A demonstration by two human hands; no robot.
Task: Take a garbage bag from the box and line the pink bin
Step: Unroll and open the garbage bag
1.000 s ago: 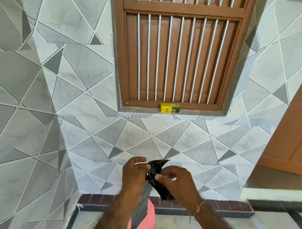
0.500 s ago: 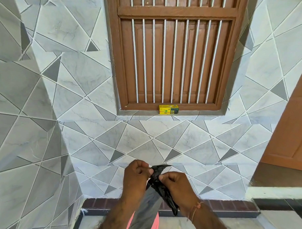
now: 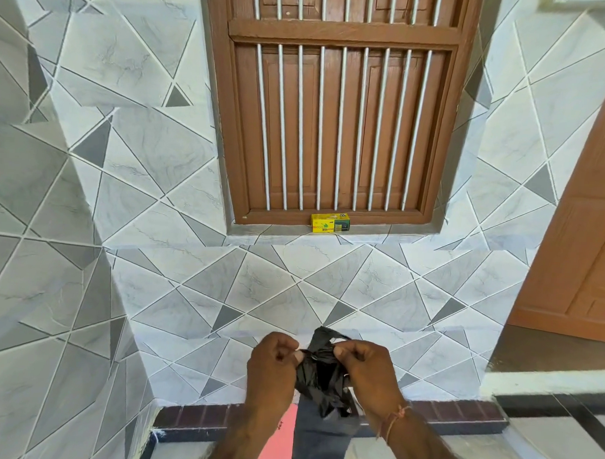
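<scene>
Your 2 hands are up in front of you, low in the view, and both hold a black garbage bag [image 3: 320, 370]. Your left hand [image 3: 272, 372] has its fingers [image 3: 291, 354] curled tight, pinching the top edge of the bag on the left side. Your right hand [image 3: 368, 372] has its fingers [image 3: 341, 351] pinched on the top edge on the right side. The bag is scrunched and bunched between your hands, with a small crumpled tip sticking up above them. The rest of the bag hangs down flat and dark toward the bottom of the view. A thin thread band [image 3: 392, 419] is tied around your right wrist.

Under your left arm you can see part of the pink bin [image 3: 280, 434]. The hanging bag covers its right side, so you cannot tell how much of the bin there is.

Up on the window ledge [image 3: 280, 230] sits a small yellow box [image 3: 329, 223], well apart from your hands. It rests against the bottom of the brown wooden window frame [image 3: 342, 31], which has white bars [image 3: 320, 127] running up and down. The box has green and red print and the word "bin", but the other letters are too small to read.

The wall [image 3: 125, 154] is covered in grey and white tiles with slanted lines. A brown door [image 3: 582, 239] stands at the right.
</scene>
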